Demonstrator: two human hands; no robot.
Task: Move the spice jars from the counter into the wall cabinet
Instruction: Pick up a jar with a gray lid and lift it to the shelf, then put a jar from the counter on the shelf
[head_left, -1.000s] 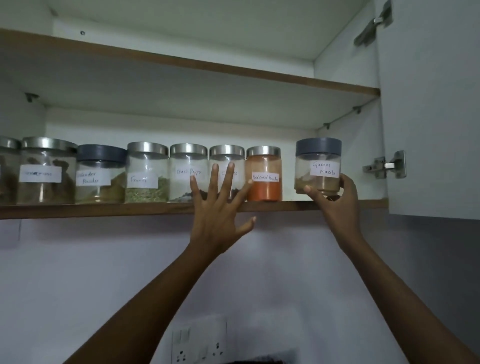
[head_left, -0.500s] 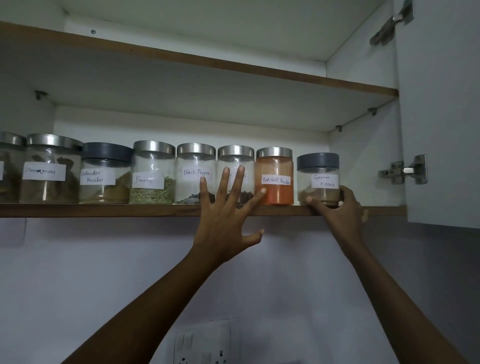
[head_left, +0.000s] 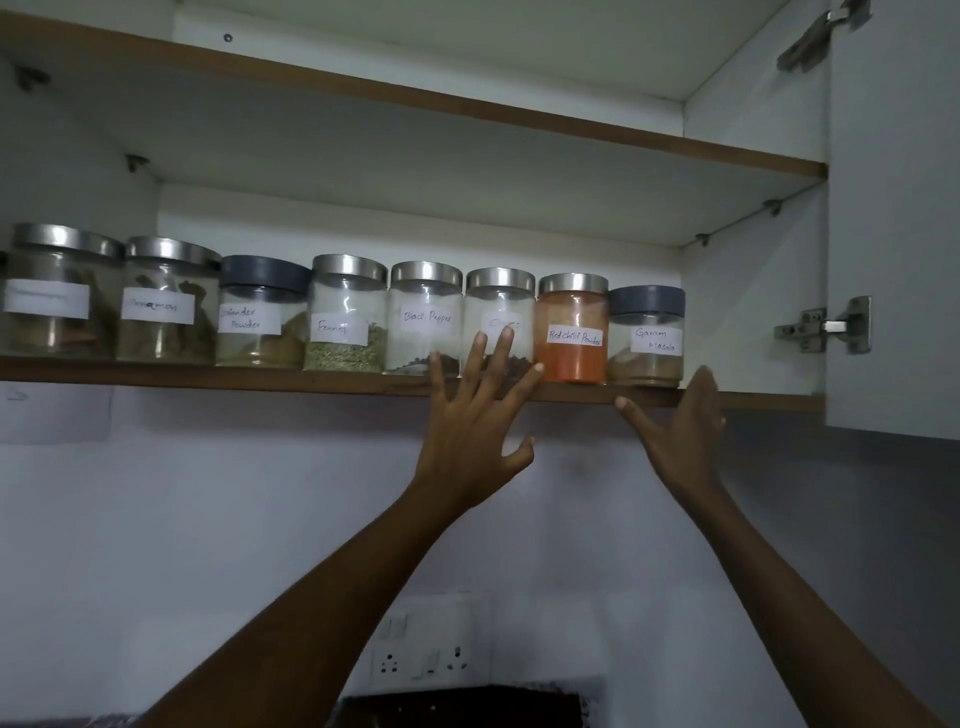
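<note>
Nearest, two bare forearms reach up from below. Left hand (head_left: 475, 431) has its fingers spread wide, grasping nothing, tips overlapping a silver-lidded jar (head_left: 500, 322), probably steadying the row. Right hand (head_left: 685, 431) is splayed and empty just under the shelf edge (head_left: 208, 375), likely letting go of the garam masala jar (head_left: 645, 338), which stands upright at the row's right end beside the red chilli jar (head_left: 572, 330). Eight labelled jars line the wall cabinet's lower shelf. Behind is a pale wall with a socket plate (head_left: 426, 660); the cabinet door (head_left: 893, 218) hangs open at right.

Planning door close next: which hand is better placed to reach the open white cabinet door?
Right. The right hand is open and empty just below the grey-lidded garam masala jar, nearest the white cabinet door. The left hand is spread farther away, before the middle jars.
</note>
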